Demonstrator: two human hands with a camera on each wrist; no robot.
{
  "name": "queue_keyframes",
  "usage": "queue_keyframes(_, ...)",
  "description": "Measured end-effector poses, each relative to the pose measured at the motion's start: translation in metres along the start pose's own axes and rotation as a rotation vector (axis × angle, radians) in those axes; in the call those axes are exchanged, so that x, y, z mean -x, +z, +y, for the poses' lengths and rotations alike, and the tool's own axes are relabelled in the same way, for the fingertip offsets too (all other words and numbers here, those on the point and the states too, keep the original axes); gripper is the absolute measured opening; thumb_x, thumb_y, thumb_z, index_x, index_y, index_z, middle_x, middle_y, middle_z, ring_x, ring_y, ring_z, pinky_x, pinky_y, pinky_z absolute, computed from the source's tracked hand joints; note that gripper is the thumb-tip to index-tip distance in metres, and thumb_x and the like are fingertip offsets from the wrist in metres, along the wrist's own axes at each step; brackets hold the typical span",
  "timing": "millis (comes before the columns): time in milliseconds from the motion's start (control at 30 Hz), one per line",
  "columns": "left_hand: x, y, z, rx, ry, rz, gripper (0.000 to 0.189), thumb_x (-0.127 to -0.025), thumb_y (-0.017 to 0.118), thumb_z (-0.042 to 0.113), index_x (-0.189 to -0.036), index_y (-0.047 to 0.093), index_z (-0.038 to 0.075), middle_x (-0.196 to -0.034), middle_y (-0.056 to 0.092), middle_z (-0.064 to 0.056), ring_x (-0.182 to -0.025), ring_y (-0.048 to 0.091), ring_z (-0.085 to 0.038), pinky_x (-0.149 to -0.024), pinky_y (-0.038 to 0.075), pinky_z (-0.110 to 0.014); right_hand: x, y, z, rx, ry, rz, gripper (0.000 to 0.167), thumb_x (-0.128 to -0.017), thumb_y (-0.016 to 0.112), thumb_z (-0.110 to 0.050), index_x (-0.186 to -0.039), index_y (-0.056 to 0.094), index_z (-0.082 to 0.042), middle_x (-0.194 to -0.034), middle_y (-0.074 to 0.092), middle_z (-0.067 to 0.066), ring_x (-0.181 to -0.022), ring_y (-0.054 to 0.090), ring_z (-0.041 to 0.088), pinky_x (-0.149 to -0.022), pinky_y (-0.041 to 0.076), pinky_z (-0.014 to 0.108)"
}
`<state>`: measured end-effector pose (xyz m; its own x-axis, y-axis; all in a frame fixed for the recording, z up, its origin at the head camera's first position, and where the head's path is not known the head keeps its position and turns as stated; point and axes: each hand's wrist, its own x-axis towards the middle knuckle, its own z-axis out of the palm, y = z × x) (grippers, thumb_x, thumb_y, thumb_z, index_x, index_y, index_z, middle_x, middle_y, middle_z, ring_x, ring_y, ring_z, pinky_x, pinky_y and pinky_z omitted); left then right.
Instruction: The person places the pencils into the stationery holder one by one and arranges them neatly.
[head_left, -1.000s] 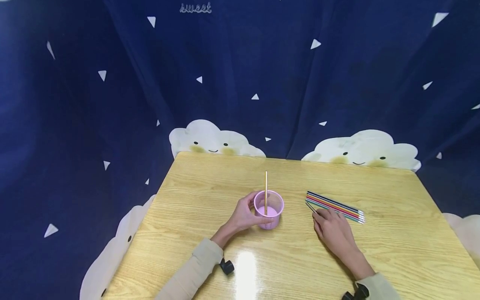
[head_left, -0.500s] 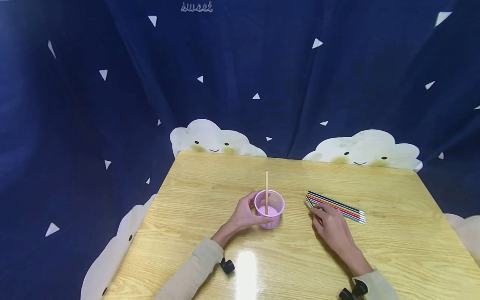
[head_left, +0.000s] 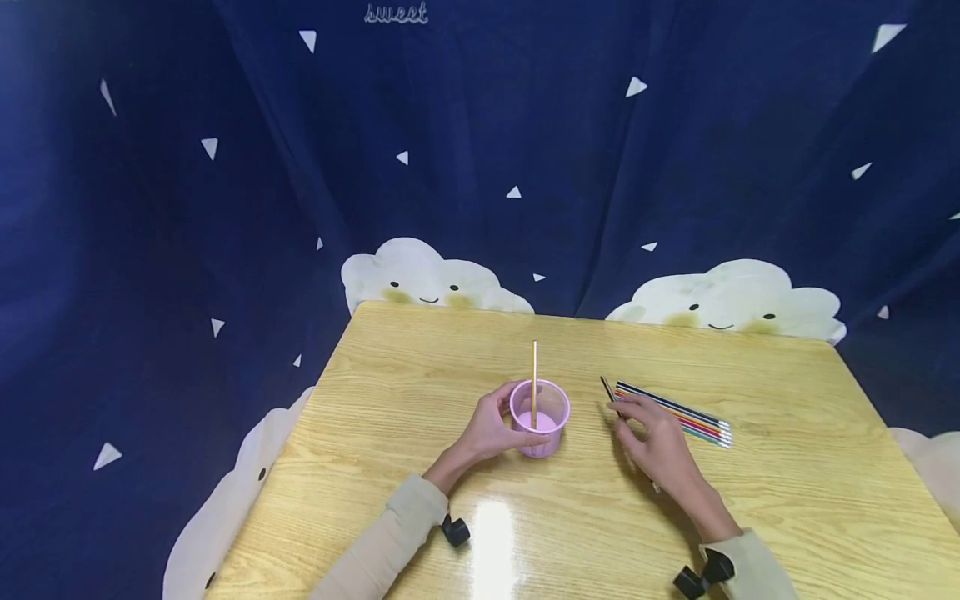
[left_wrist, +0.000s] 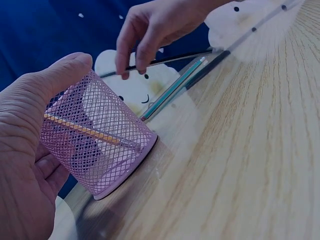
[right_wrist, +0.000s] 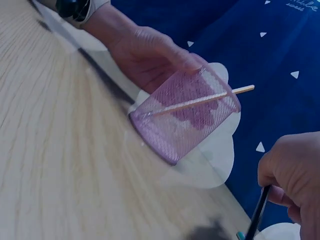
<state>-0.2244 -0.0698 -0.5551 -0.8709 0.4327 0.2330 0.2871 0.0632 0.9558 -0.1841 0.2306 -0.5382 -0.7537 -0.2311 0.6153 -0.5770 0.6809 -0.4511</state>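
Note:
My left hand grips a pink mesh pencil cup around its side, thumb on the near wall. The cup stands upright on the table. A single yellow pencil leans inside it, its upper end sticking out above the rim. To the right, my right hand pinches a black pencil between thumb and fingers. That pencil is off the table, its dark end pointing away from me and its pale end showing below the palm. Beside this hand, several coloured pencils lie in a row, partly hidden by it.
The wooden table reaches to a dark blue curtain printed with clouds and white triangles. A bright light reflection lies on the tabletop near the front. Each wrist wears a small black camera.
My right hand has lifted the black pencil away from the row and turned it more upright in the head view. The left hand and the cup have stayed in place.

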Motion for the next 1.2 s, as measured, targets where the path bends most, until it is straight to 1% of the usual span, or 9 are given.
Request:
queue_keyframes(167, -0.003, 0.0, 0.0, 0.01, 0.013, 0.009, 0.084, -0.071, 0.095, 0.007, -0.145, 0.056, 0.0, -0.139, 0.064, -0.019, -0.131, 0.06, -0.035, -0.115, 0.046, -0.051, -0.011, 0.0, -0.006, -0.043, -0.01, 0.029, 0.034, -0.081, 0.075, 0.014, -0.109, 0.079, -0.004, -0.113, 0.075, 0.014, -0.1, 0.073, 0.033, -0.081, 0.047, 0.008)
queue_keyframes(300, -0.005, 0.001, -0.002, 0.021, 0.014, 0.012, 0.084, -0.07, 0.094, 0.001, -0.145, 0.055, -0.002, -0.139, 0.064, -0.022, -0.131, 0.059, -0.04, -0.116, 0.044, -0.056, -0.02, -0.001, -0.011, -0.055, -0.031, 0.038, 0.036, -0.08, 0.076, 0.014, -0.113, 0.078, -0.002, -0.114, 0.075, 0.013, -0.101, 0.073, 0.033, -0.093, 0.043, 0.003)
queue_keyframes(367, -0.006, 0.002, -0.003, 0.02, 0.015, 0.015, 0.084, -0.069, 0.094, 0.0, -0.144, 0.055, -0.002, -0.139, 0.064, -0.022, -0.131, 0.058, -0.041, -0.116, 0.044, -0.057, -0.024, -0.002, -0.014, -0.061, -0.04, 0.03, 0.04, -0.078, 0.079, 0.015, -0.115, 0.077, -0.001, -0.116, 0.074, 0.014, -0.099, 0.074, 0.031, -0.093, 0.043, 0.002)
queue_keyframes(567, -0.004, 0.001, 0.0, -0.017, 0.011, 0.022, 0.083, -0.07, 0.096, 0.009, -0.143, 0.058, 0.003, -0.139, 0.065, -0.017, -0.129, 0.061, -0.031, -0.115, 0.047, -0.049, -0.034, -0.006, -0.023, -0.124, -0.037, -0.04, 0.053, -0.074, 0.083, 0.017, -0.123, 0.074, -0.001, -0.126, 0.071, 0.016, -0.089, 0.074, 0.023, -0.086, 0.049, 0.006)
queue_keyframes(667, -0.001, 0.001, 0.002, -0.026, 0.003, 0.014, 0.084, -0.07, 0.097, 0.014, -0.143, 0.059, 0.004, -0.139, 0.066, -0.015, -0.128, 0.062, -0.027, -0.114, 0.048, -0.046, -0.038, -0.007, -0.029, -0.147, -0.054, -0.035, 0.053, -0.074, 0.083, 0.017, -0.124, 0.074, 0.0, -0.126, 0.07, 0.017, -0.087, 0.074, 0.022, -0.087, 0.049, 0.004)
queue_keyframes(867, 0.001, 0.0, -0.001, -0.042, 0.013, 0.021, 0.084, -0.07, 0.097, 0.017, -0.144, 0.059, 0.006, -0.137, 0.067, -0.012, -0.126, 0.064, -0.025, -0.112, 0.049, -0.045, -0.054, -0.01, -0.04, -0.198, -0.074, 0.068, 0.053, -0.074, 0.086, 0.015, -0.124, 0.074, -0.001, -0.126, 0.071, 0.015, -0.087, 0.071, 0.016, -0.083, 0.049, 0.005)
queue_keyframes(967, 0.0, 0.0, -0.002, -0.045, 0.019, 0.03, 0.083, -0.07, 0.097, 0.017, -0.143, 0.06, 0.007, -0.136, 0.068, -0.01, -0.124, 0.065, -0.024, -0.111, 0.051, -0.044, -0.064, -0.014, -0.046, -0.234, -0.079, 0.138, 0.052, -0.073, 0.086, 0.017, -0.121, 0.075, 0.001, -0.124, 0.071, 0.016, -0.086, 0.07, 0.014, -0.068, 0.049, 0.011)
queue_keyframes(1067, 0.0, 0.0, -0.001, -0.036, 0.012, 0.024, 0.083, -0.069, 0.098, 0.016, -0.143, 0.06, 0.009, -0.135, 0.069, -0.009, -0.124, 0.065, -0.025, -0.111, 0.051, -0.045, -0.073, -0.018, -0.053, -0.281, -0.088, 0.214, 0.053, -0.07, 0.084, 0.023, -0.119, 0.074, 0.005, -0.121, 0.071, 0.02, -0.081, 0.067, 0.009, -0.054, 0.042, 0.017)
queue_keyframes(1200, 0.001, 0.0, -0.001, -0.013, 0.003, 0.016, 0.082, -0.069, 0.098, 0.013, -0.143, 0.06, 0.01, -0.135, 0.069, -0.008, -0.126, 0.064, -0.028, -0.112, 0.049, -0.05, -0.085, -0.019, -0.063, -0.409, -0.083, 0.303, 0.056, -0.067, 0.078, 0.032, -0.119, 0.072, 0.01, -0.119, 0.068, 0.028, -0.083, 0.065, 0.006, -0.055, 0.041, 0.015)
